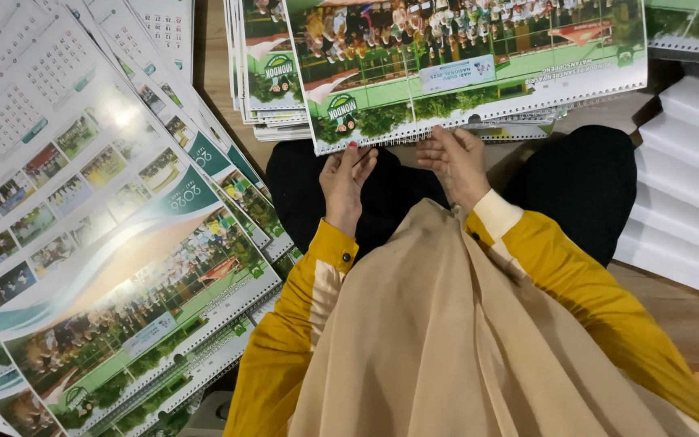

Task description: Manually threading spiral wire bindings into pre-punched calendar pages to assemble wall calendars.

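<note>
I sit on the wooden floor [689, 324] with my legs folded, and both my hands are stretched forward to the near edge of the spiral-bound calendar [471, 73] that lies on top of the stack [273, 121] straight ahead of me. My left hand [345, 180] is turned palm up, wrist slightly bent, the fingers curled up toward the calendar's punched lower edge; the fingertips sit right at that edge near its left corner, loosely apart, and I cannot tell whether they pinch the sheet or only touch it. My right hand [455, 162] is raised a little higher, its back toward me, the fingers bent and drawn together at the wire binding [527, 103] near the middle of the same edge; this grip looks closed on the binding or the sheet edge, though the fingertips are hidden behind the hand. Both forearms come out of yellow sleeves [564, 283], the cuffs just behind the wrists, with a beige cloth [446, 348] draped over my lap between them. To my left a wide fan of calendar sheets [107, 243] is spread over the floor, overlapping one another. Along the right edge of the floor stand stepped piles of white paper [685, 186], well apart from my hands.
</note>
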